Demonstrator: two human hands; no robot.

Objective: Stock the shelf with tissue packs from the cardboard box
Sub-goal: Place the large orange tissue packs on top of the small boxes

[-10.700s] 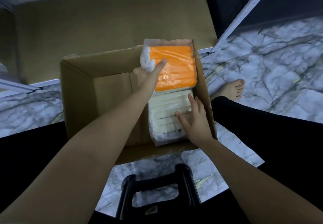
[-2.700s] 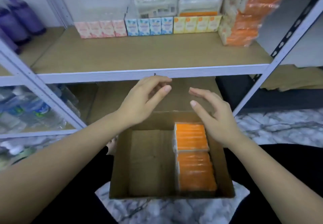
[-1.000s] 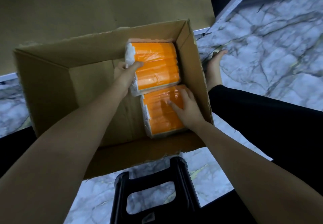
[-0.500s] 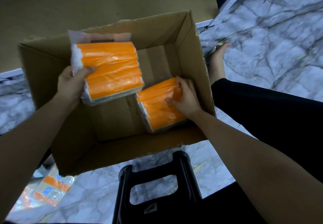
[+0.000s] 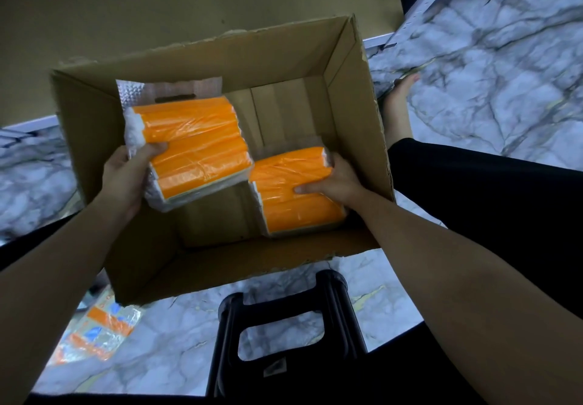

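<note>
Tissue pack [image 5: 189, 149] gripped by left hand [image 5: 126, 177], raised above cardboard box [image 5: 94, 139] left wall. Right hand [image 5: 334, 180] clamps second pack [image 5: 293, 196] at right wall. Lift level, clear rim.

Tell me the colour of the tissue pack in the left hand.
Bright orange wrap on the tissue pack, with clear plastic ends; the head view shows it.
</note>
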